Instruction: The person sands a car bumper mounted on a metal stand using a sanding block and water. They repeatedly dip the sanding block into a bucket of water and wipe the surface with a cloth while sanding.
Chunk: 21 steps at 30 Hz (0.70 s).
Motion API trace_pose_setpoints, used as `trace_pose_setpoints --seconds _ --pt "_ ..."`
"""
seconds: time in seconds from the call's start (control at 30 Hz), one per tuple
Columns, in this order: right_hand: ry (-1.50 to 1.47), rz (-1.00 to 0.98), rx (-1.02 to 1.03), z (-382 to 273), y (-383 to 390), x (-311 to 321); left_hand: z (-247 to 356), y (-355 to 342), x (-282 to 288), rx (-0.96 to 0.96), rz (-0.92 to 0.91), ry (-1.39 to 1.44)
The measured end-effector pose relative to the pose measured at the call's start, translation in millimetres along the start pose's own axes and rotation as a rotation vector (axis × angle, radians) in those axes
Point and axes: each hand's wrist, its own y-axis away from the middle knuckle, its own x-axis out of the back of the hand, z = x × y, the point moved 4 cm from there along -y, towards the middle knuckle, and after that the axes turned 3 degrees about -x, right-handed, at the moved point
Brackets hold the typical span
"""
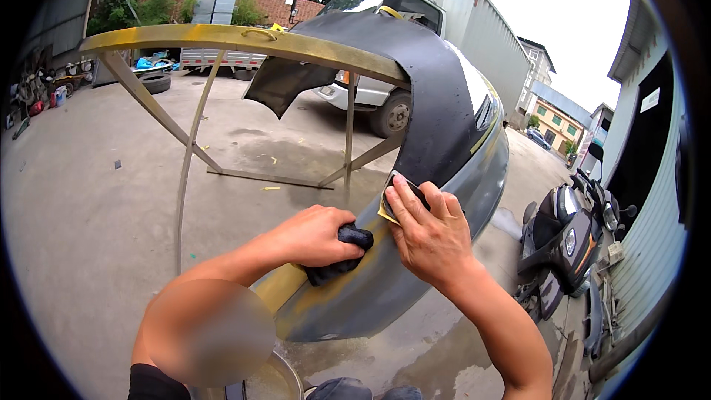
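Note:
A car bumper (pixel 370 300), grey with yellowish patches along its near part, stretches away from below my arms. My left hand (pixel 318 235) is closed round a black cloth (pixel 339 258), which lies against the bumper's near upper edge. Farther along, my right hand (pixel 433 233) presses a dark, pad-like piece with a yellow edge, which looks like sandpaper (pixel 386 211), onto the surface. Its fingers lie over the piece and partly hide it. A dark grey panel section (pixel 444 104) curves up beyond that hand.
A yellowed metal stand (pixel 244 39) rises at the left with slanting legs. Near my feet is a round metal bucket (pixel 292 370). Motor scooters (pixel 566 237) stand at the right beside a corrugated wall (pixel 652 237). A white box truck (pixel 474 22) is parked behind; a tyre (pixel 155 83) lies far left.

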Motion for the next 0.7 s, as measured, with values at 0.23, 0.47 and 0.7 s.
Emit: trace_pose_setpoints --seconds 0.23,0.47,0.7 --pt "0.031 0.015 -0.019 0.0 -9.0 -2.6 5.4 -4.6 -6.6 -0.001 -0.008 -0.018" --pt "0.063 -0.015 0.024 -5.3 3.3 3.7 -0.1 0.2 -6.4 -0.014 0.065 -0.009" --pt "0.079 -0.043 0.062 -14.5 13.1 2.8 -0.9 0.9 -9.0 -0.011 0.053 -0.01"
